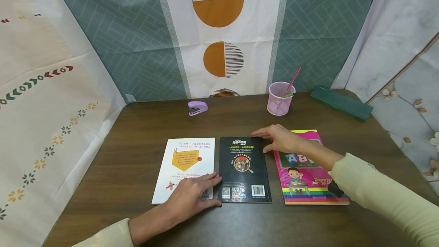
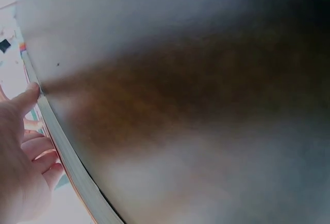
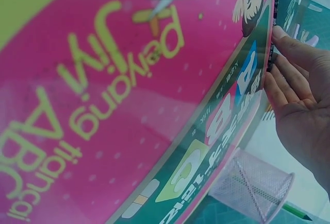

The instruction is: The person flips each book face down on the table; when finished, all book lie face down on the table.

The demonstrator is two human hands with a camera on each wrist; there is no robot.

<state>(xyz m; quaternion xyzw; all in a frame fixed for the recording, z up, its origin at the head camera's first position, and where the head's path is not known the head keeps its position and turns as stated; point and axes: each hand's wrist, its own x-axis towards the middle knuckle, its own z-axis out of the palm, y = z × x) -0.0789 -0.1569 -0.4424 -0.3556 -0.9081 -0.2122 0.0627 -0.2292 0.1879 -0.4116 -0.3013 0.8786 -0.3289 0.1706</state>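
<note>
Side by side on the brown table lie three books. A white book [image 1: 186, 149] with an orange shield shape is at the left, a black book [image 1: 240, 186] with a barcode in the middle, and a pink ABC book [image 1: 291, 170] at the right. My left hand [image 1: 193, 193] lies over the white book's lower right part, its fingertips and thumb at the black book's lower left edge. With fingers fairly straight, my right hand [image 1: 279, 138] touches the black book's upper right corner; its wrist passes over the pink book. In the right wrist view, the pink cover [image 3: 103, 80] fills most of the picture.
A purple stapler [image 1: 197, 108] stands at the table's back. Right of it is a pink mesh pen cup [image 1: 279, 100] with a red pencil [image 1: 293, 77]. A dark green case [image 1: 341, 104] lies at the back right. Patterned cloths hang around the table [image 1: 137, 163].
</note>
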